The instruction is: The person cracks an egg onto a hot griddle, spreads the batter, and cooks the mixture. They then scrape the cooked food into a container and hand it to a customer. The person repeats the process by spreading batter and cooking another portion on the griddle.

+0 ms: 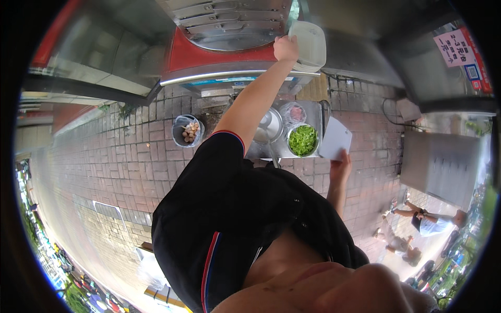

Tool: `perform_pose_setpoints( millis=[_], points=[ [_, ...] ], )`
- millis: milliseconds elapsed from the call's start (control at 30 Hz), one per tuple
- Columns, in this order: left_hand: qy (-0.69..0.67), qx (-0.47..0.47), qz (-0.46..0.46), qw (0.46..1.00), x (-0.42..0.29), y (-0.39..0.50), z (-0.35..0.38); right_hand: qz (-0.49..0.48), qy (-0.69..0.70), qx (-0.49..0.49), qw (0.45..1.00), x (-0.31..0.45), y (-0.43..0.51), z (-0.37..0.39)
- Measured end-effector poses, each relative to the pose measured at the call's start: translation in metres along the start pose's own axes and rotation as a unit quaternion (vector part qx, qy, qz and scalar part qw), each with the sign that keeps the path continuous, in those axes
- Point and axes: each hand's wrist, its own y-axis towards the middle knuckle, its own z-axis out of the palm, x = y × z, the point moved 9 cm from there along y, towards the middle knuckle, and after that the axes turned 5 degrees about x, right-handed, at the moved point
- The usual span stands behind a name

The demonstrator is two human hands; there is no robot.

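Note:
My left hand (pixel 285 48) is stretched forward and grips the near-left rim of a translucent plastic container (pixel 312 45), which is at the edge of the red counter. Low on the right, my right hand (pixel 341 166) holds a flat white plastic board (pixel 335 137) with a small hole near one corner. On the steel table between my arms stand a bowl of chopped green leaves (pixel 303 140), a clear plastic bag with something pink (pixel 296 113) in it, and a round metal pot (pixel 270 126), partly hidden by my left arm.
A steel drawer cabinet (pixel 235 23) stands on the red counter (pixel 223 58). A lined bucket (pixel 188 131) with eggshells is on the brick paving at the left. At the right are a metal cabinet (pixel 438 166), a hose or cable and two people further off.

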Motion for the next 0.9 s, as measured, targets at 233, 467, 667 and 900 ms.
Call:
perform_pose_setpoints(
  millis=[233,467,667,900],
  points=[
    [-0.301,0.018,-0.055,0.952,0.051,-0.021,-0.025,0.036,-0.011,-0.025,0.999,-0.042,-0.028,0.008],
    [-0.660,0.022,-0.246,0.709,0.095,0.072,-0.106,0.035,-0.008,0.029,0.999,-0.041,-0.023,0.046],
    [-0.692,0.064,-0.244,0.677,0.111,0.078,-0.093,0.013,-0.020,0.048,0.999,-0.041,-0.027,0.065],
    [-0.619,0.019,-0.246,0.746,0.126,-0.021,-0.136,0.015,-0.011,0.009,1.000,-0.048,-0.047,0.063]
  ],
)
